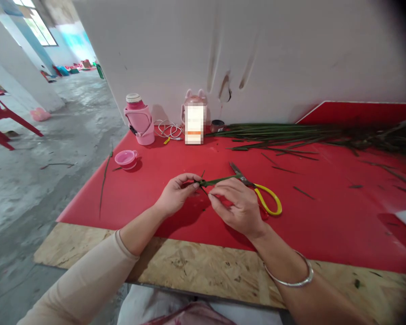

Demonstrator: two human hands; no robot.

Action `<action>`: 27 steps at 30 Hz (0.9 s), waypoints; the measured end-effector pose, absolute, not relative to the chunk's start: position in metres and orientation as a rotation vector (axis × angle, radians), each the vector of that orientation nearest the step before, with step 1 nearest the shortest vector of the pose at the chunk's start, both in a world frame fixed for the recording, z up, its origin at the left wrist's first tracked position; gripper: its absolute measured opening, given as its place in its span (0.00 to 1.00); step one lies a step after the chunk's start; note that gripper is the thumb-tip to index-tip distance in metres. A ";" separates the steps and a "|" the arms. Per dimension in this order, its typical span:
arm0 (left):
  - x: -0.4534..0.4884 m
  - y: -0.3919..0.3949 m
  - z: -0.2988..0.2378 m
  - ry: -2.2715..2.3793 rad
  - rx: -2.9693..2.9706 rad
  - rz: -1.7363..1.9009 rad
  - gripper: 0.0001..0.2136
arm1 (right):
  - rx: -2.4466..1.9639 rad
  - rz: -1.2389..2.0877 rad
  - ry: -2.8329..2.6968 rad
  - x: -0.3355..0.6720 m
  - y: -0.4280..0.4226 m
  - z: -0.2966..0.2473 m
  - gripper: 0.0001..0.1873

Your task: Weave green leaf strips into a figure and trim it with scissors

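My left hand point(176, 193) pinches one end of a folded green leaf strip point(219, 181) between thumb and fingers, where a small knot-like bundle shows. My right hand point(238, 205) is closed beside it, thumb and forefinger pinching a thin strand that runs down from the bundle. The leaf's longer blade passes above my right knuckles toward a pair of scissors point(269, 198) with yellow handles. Those scissors lie on the red table cover point(176, 216), partly behind my right hand.
Long green leaves point(277, 133) lie piled along the back right. A pink bottle point(140, 122), a pink cup point(126, 159), a white cable point(171, 130) and a propped phone point(194, 124) stand or lie at the back left. Leaf scraps point(303, 192) are scattered to the right.
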State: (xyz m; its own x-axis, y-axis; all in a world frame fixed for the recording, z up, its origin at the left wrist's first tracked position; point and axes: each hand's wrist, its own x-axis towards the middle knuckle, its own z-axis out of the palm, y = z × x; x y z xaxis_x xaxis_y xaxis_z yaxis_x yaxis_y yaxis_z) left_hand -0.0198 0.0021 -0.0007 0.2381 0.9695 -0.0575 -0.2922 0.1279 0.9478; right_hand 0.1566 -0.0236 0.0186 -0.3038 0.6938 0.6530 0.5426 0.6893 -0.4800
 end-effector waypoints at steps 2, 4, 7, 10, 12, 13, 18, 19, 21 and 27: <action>-0.021 0.002 0.001 0.875 1.066 1.134 0.10 | -0.981 0.177 -1.838 0.158 -0.023 0.020 0.03; -0.022 0.002 0.003 0.854 1.141 1.140 0.09 | -1.085 0.220 -1.642 0.161 -0.020 0.023 0.04; -0.023 0.001 0.004 0.794 1.224 1.107 0.06 | -1.280 0.633 -1.652 0.165 -0.012 0.025 0.09; -0.022 -0.001 0.005 0.799 1.205 1.122 0.05 | -1.311 1.145 -1.786 0.166 -0.006 0.021 0.10; -0.021 -0.002 0.005 0.815 1.157 1.154 0.05 | -1.290 1.324 -1.724 0.164 -0.005 0.017 0.12; -0.020 -0.002 0.005 0.812 1.122 1.171 0.06 | -1.296 1.345 -1.679 0.162 -0.006 0.015 0.12; -0.016 -0.008 0.011 0.704 0.834 1.157 0.26 | -1.431 0.806 -1.637 0.150 -0.014 0.016 0.11; -0.015 -0.009 0.011 0.691 0.800 1.136 0.30 | -1.456 0.660 -1.652 0.148 -0.015 0.017 0.11; -0.012 -0.010 0.011 0.698 0.789 1.116 0.34 | -1.505 0.421 -1.697 0.144 -0.017 0.020 0.11; -0.007 -0.008 0.006 0.737 0.963 1.202 0.25 | -1.576 0.357 -1.700 0.137 -0.016 0.022 0.11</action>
State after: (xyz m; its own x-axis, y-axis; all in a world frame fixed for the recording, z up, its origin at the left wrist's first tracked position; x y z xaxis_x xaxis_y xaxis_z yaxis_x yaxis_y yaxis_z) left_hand -0.0066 -0.0084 0.0063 0.2247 0.9741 0.0233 -0.4210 0.0755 0.9039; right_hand 0.1370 -0.0162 0.0217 0.0678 0.9366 0.3439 0.7189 0.1932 -0.6677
